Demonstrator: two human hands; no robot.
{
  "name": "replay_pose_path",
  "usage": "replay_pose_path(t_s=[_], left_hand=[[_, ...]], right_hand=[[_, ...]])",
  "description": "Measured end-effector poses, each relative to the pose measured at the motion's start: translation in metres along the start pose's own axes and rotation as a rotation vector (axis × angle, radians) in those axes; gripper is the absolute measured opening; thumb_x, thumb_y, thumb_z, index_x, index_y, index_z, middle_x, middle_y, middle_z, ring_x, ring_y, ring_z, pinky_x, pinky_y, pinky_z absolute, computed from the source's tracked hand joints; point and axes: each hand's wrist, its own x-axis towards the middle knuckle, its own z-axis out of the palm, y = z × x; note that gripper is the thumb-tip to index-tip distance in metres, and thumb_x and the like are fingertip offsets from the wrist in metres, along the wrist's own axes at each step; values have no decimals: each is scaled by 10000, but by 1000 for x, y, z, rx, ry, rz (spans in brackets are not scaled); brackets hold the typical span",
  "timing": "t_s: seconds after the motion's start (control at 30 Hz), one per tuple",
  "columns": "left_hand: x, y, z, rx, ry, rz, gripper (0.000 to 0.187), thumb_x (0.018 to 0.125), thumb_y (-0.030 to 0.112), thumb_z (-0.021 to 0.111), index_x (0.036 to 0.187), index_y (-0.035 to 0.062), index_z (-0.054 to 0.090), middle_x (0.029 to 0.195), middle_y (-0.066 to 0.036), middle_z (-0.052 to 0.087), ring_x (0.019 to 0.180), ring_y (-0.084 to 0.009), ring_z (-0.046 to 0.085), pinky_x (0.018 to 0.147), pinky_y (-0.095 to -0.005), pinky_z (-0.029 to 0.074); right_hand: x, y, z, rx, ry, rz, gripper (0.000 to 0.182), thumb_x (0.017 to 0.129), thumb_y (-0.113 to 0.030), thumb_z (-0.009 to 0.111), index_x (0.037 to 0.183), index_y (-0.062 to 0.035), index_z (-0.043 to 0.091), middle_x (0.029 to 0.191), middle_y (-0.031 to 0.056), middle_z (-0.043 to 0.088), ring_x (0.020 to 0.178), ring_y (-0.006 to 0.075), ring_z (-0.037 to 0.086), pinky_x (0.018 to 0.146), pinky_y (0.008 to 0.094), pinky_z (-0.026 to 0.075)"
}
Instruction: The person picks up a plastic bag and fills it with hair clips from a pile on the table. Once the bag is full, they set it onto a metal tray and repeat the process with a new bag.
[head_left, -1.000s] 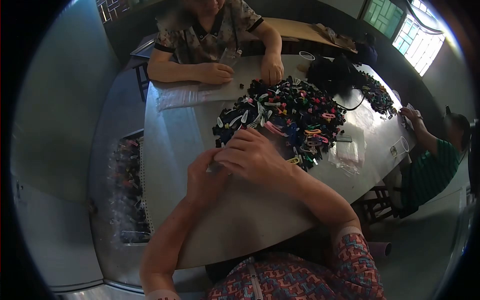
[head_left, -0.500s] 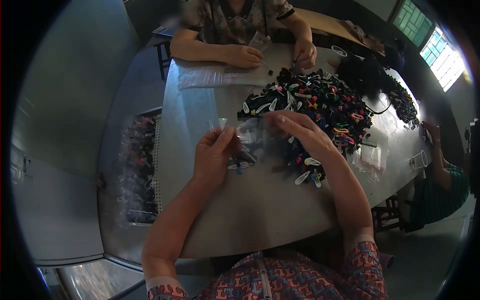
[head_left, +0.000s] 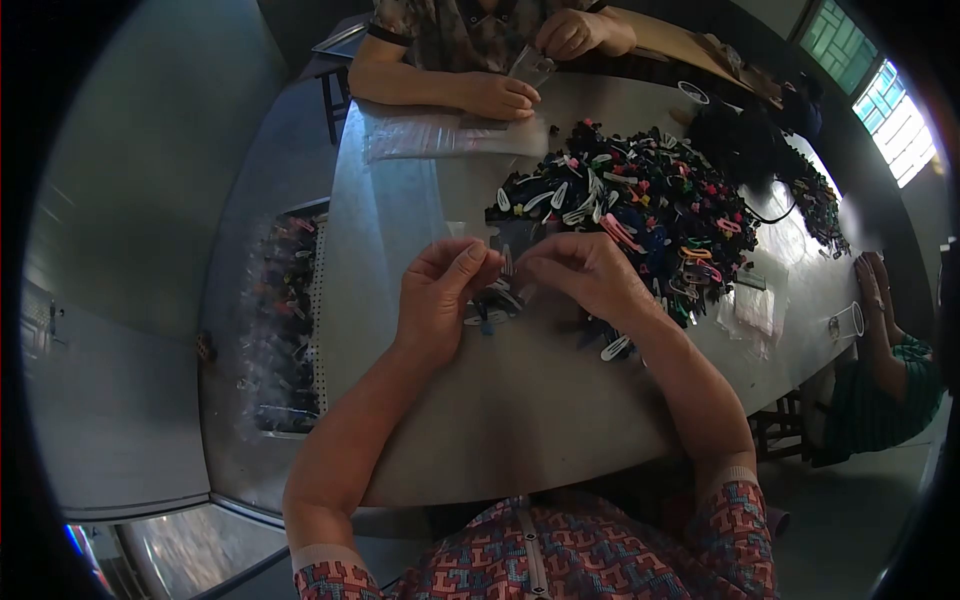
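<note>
My left hand point(head_left: 438, 295) is closed in a pinch, thumb against fingers, on the edge of a small clear plastic bag point(head_left: 508, 262). The bag is hard to see against the clips behind it. Close on its right side, my right hand point(head_left: 590, 278) is also pinched, at the bag's other edge. Just beyond both hands lies a big heap of hair clips point(head_left: 660, 200), mostly black, with white, pink and orange ones among them. A few white snap clips point(head_left: 485, 318) lie under the bag on the table point(head_left: 480, 420).
Across the table a person's hands point(head_left: 505, 97) handle another clear bag point(head_left: 532, 66). Flat plastic bags point(head_left: 430, 138) lie before that person. At left is a tray point(head_left: 318, 330) of filled bags. More bags point(head_left: 755, 305) and a clear cup point(head_left: 848, 320) lie right, near another person's arm point(head_left: 880, 310).
My right hand has come down and closer to my left, its fingers bent into a pinch. The person opposite has raised one hand to the bag there.
</note>
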Motion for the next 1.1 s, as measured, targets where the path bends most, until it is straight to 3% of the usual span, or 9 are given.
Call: replay_pose_path(t_s=[0.17, 0.27, 0.33, 0.43, 0.6, 0.77, 0.87, 0.93, 1.1], left_hand=[[-1, 5, 4, 52, -28, 3, 230, 935, 99, 711, 1133, 35, 611, 1092, -78, 676, 996, -166, 670, 910, -277, 538], [1, -1, 5, 338, 32, 357, 371, 923, 110, 718, 1238, 28, 541, 1179, -84, 625, 1149, -209, 588, 1011, -343, 460], [-2, 4, 9, 984, 237, 870, 490, 887, 111, 748, 1283, 11, 477, 1216, -95, 576, 1194, -240, 524, 1045, -362, 400], [-9, 19, 16, 1136, 145, 1098, 455, 822, 140, 791, 1187, 19, 548, 1126, -113, 574, 1105, -298, 521, 981, -434, 415], [-20, 16, 18, 1130, -40, 951, 342, 797, 129, 801, 1059, 40, 599, 1006, -98, 590, 989, -280, 544, 882, -395, 450], [-20, 12, 19, 1074, -61, 818, 335, 779, 153, 826, 990, 38, 591, 943, -90, 593, 885, -251, 567, 789, -364, 479], [-22, 11, 21, 1057, -70, 788, 355, 777, 173, 837, 982, 32, 583, 921, -91, 589, 835, -235, 578, 743, -349, 486], [-24, 10, 22, 1029, -55, 676, 294, 843, 174, 793, 991, 46, 574, 896, -27, 571, 820, -118, 511, 733, -278, 430], [-23, 6, 21, 906, -59, 577, 247, 874, 162, 757, 963, 7, 587, 833, -67, 625, 749, -128, 605, 654, -282, 508]], right_hand=[[-1, -4, -4, -96, 45, 80, 160, 944, -138, 692, 1001, 9, 715, 875, 1, 711, 793, 37, 626, 737, 200, 503], [-1, -3, -2, -133, 87, 63, 139, 925, -144, 715, 951, -7, 708, 825, -22, 687, 744, 20, 594, 681, 194, 478], [-2, -11, 0, -145, 84, 68, 138, 916, -147, 726, 928, -12, 699, 796, -34, 666, 718, 13, 566, 650, 193, 455], [-4, -16, 4, -160, 93, 67, 151, 897, -155, 748, 888, -20, 681, 748, -55, 626, 676, 4, 515, 599, 193, 411], [-5, -13, 9, -288, 128, 25, 228, 851, -200, 796, 876, 0, 691, 722, 22, 669, 665, 56, 582, 591, 260, 473], [-13, -19, 21, -447, 217, -174, 203, 770, -134, 810, 839, -8, 666, 773, 107, 695, 691, 218, 673, 604, 341, 510], [-14, -19, 24, -583, 265, -372, 205, 729, -109, 806, 785, -30, 625, 763, 90, 673, 726, 272, 662, 605, 373, 516], [-13, -16, 26, -634, 287, -410, 219, 721, -112, 809, 764, -44, 606, 746, 78, 658, 727, 276, 651, 599, 385, 512], [-13, -14, 28, -762, 339, -501, 270, 714, -146, 825, 732, -74, 566, 714, 57, 631, 704, 271, 633, 580, 403, 500]])
